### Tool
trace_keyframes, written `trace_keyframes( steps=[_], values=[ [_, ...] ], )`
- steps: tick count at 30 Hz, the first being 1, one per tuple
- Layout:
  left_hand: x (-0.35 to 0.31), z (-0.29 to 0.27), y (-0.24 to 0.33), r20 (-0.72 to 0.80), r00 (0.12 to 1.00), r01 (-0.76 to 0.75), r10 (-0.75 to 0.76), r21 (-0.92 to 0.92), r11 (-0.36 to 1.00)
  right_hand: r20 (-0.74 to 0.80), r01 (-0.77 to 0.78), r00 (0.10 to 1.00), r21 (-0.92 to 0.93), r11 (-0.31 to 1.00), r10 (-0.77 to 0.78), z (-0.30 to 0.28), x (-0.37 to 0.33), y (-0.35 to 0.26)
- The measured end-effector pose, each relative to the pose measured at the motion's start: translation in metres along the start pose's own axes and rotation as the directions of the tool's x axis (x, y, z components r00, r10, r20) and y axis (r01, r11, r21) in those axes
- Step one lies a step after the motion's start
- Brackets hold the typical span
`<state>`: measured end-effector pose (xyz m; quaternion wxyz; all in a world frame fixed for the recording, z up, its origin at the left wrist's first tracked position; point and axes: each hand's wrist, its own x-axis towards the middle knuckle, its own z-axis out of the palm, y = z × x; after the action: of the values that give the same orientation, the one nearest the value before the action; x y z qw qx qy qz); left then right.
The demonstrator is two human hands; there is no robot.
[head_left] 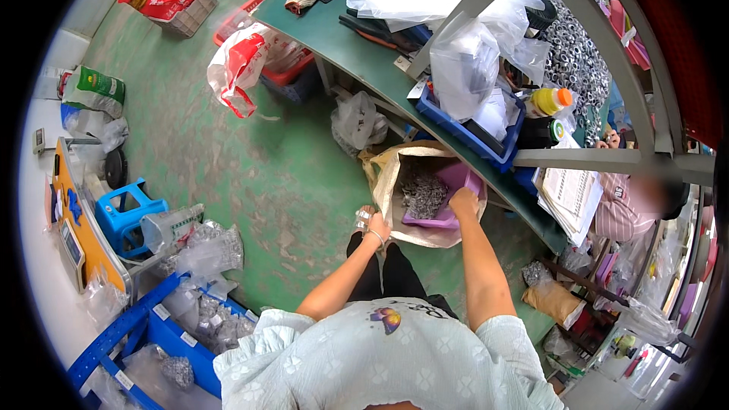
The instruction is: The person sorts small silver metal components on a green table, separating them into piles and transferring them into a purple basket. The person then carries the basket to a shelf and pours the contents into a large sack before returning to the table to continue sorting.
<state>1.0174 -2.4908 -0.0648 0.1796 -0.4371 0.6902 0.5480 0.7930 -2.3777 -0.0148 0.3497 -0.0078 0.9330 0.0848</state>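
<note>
A cream woven sack [386,186] stands open on the floor in front of me, beside the green table. My left hand [377,226] is closed on the sack's near left rim. Inside the sack's mouth lies a light purple plastic bin [458,177], tilted, with a heap of small grey metal parts [424,193] in and beside it. My right hand [464,203] grips the bin's right edge, its fingers partly hidden. How deep the sack's contents go cannot be seen.
The green table [364,53] carries a blue tray [486,148], plastic bags and a pile of metal rings [573,61]. A person [626,205] sits beyond it. At left stand a blue stool [125,212] and blue bins [167,334]. A red-and-white bag [239,64] rests on red crates.
</note>
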Motion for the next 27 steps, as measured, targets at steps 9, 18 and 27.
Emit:
trace_keyframes(
  steps=[9, 18, 27],
  values=[
    [0.012, 0.004, -0.005, -0.007, 1.0, 0.001, -0.001, -0.03, 1.0, 0.049, -0.041, 0.998, -0.093, 0.995, 0.045, -0.008, 0.006, -0.015],
    [-0.005, 0.002, 0.013, -0.125, 0.992, 0.003, -0.021, -0.138, 0.99, 0.101, -0.062, 0.993, -0.043, 0.997, 0.066, -0.009, 0.016, -0.016],
    [-0.023, 0.033, 0.015, -0.529, 0.827, -0.285, 0.189, -0.105, 0.953, 0.204, -0.083, 0.974, -0.087, 0.993, 0.099, -0.011, 0.027, -0.005]
  ],
)
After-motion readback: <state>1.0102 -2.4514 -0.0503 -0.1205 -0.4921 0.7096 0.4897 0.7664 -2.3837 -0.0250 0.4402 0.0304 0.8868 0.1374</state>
